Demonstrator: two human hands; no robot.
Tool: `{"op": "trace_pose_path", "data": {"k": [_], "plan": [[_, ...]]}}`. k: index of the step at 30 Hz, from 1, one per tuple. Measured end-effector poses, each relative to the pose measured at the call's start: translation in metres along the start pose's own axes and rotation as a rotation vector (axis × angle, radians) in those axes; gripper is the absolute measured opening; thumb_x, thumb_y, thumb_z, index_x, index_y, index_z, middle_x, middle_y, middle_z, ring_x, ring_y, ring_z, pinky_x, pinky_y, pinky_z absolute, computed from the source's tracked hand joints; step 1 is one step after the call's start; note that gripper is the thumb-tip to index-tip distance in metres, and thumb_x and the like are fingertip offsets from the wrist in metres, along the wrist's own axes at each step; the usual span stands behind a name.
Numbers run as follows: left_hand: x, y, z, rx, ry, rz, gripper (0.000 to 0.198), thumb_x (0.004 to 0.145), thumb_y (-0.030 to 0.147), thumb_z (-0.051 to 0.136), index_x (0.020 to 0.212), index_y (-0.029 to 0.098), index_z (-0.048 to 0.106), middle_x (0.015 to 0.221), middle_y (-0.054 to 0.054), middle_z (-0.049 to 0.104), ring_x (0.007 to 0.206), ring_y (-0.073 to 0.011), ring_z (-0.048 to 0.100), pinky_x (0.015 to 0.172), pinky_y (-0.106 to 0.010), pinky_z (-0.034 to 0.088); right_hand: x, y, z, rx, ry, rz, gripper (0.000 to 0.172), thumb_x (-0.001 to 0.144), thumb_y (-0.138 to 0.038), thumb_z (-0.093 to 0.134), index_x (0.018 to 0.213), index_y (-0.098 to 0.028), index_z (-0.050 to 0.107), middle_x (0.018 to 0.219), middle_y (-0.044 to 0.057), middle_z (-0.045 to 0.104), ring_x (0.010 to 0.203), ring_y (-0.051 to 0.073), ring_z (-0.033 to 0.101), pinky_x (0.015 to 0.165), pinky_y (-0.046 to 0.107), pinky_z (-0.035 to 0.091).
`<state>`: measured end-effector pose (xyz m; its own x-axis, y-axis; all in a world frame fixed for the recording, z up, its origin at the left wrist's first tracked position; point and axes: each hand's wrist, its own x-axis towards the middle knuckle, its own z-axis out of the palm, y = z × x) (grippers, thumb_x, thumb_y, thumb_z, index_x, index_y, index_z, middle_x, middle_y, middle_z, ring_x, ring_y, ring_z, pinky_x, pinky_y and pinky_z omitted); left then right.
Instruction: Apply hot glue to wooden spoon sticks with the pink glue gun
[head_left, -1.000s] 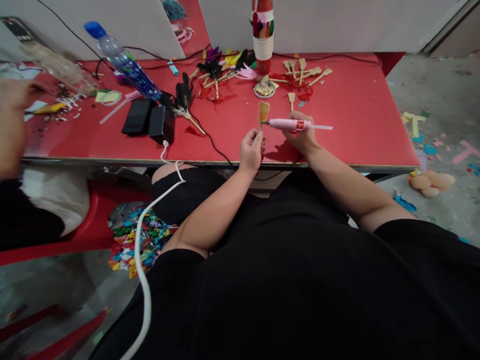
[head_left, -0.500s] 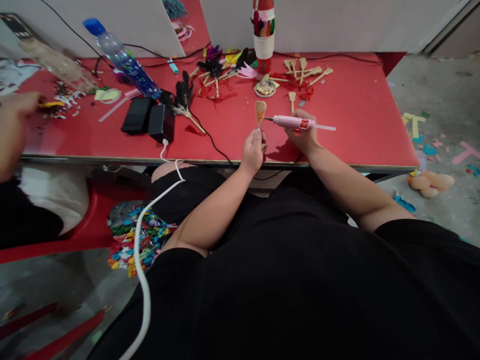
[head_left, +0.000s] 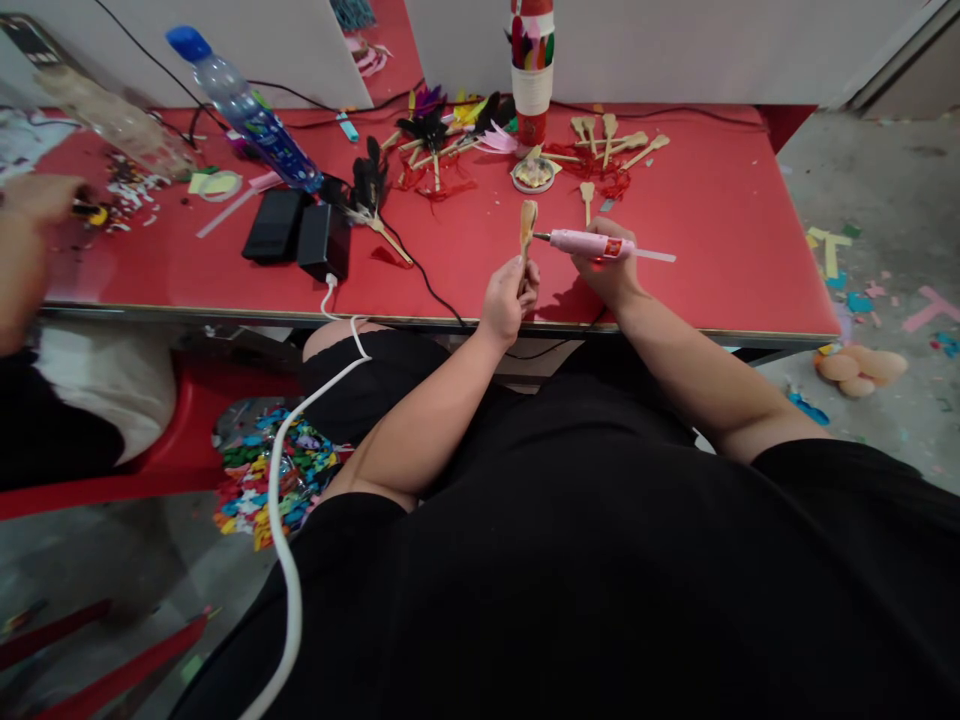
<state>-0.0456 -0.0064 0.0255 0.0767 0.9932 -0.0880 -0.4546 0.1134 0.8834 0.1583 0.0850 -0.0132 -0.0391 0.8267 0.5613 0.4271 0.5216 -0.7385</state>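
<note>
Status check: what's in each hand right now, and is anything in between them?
Left hand shut on wooden stick, upright. Right hand shut on pink glue gun, nozzle just beside the stick. Nothing between them.

Even, soft indoor light, wide-angle view.
The red table (head_left: 712,230) shows mild sheen and short shadows under the hands; edges bend outward, and the far left blurs around a co-worker's hand (head_left: 34,200).

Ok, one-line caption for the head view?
Left hand holds a wooden stick upright; right hand points a pink glue gun at it, above the red table.
</note>
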Motion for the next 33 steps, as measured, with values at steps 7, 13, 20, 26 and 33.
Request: {"op": "trace_pose_path", "data": {"k": [7, 13, 20, 26, 33], "plan": [[-0.002, 0.0, 0.003, 0.017, 0.011, 0.044, 0.058, 0.117, 0.066, 0.069, 0.081, 0.023, 0.055, 0.059, 0.009, 0.032, 0.046, -0.0069, 0.029, 0.046, -0.021, 0.025, -0.002, 0.004, 0.001, 0.004, 0.006, 0.006, 0.053, 0.092, -0.056, 0.096, 0.08, -0.03, 0.051, 0.071, -0.004, 0.047, 0.069, 0.02, 0.054, 0.069, 0.044, 0.064], [-0.001, -0.002, 0.002, 0.056, 0.021, 0.08, 0.053, 0.116, 0.068, 0.07, 0.088, 0.024, 0.06, 0.06, 0.009, 0.038, 0.046, -0.0079, 0.035, 0.047, -0.021, 0.03, -0.002, -0.002, -0.001, 0.014, -0.009, 0.023, 0.049, 0.094, -0.062, 0.094, 0.087, -0.03, 0.057, 0.073, -0.003, 0.047, 0.073, 0.022, 0.057, 0.069, 0.044, 0.066], [-0.001, -0.007, 0.003, 0.066, -0.004, 0.095, 0.045, 0.119, 0.06, 0.069, 0.093, 0.024, 0.061, 0.06, 0.01, 0.038, 0.046, -0.0071, 0.032, 0.048, -0.02, 0.029, -0.003, -0.015, -0.003, 0.048, -0.01, 0.031, 0.05, 0.094, -0.07, 0.091, 0.09, -0.03, 0.061, 0.076, -0.002, 0.049, 0.076, 0.023, 0.059, 0.07, 0.045, 0.066], [-0.006, 0.003, 0.01, 0.029, 0.069, 0.048, 0.054, 0.118, 0.059, 0.071, 0.083, 0.025, 0.049, 0.061, 0.009, 0.034, 0.049, -0.0086, 0.032, 0.048, -0.022, 0.028, -0.001, -0.029, -0.004, 0.065, -0.011, 0.106, 0.054, 0.094, -0.075, 0.09, 0.089, -0.031, 0.06, 0.073, -0.002, 0.048, 0.074, 0.023, 0.058, 0.067, 0.044, 0.065], [-0.005, 0.01, 0.012, 0.008, 0.078, 0.021, 0.067, 0.116, 0.073, 0.066, 0.076, 0.026, 0.041, 0.059, 0.009, 0.024, 0.047, -0.0098, 0.025, 0.046, -0.026, 0.02, -0.001, -0.01, -0.003, 0.032, -0.026, 0.088, 0.056, 0.089, -0.068, 0.094, 0.083, -0.032, 0.051, 0.075, -0.002, 0.049, 0.075, 0.023, 0.055, 0.072, 0.046, 0.063]]}}
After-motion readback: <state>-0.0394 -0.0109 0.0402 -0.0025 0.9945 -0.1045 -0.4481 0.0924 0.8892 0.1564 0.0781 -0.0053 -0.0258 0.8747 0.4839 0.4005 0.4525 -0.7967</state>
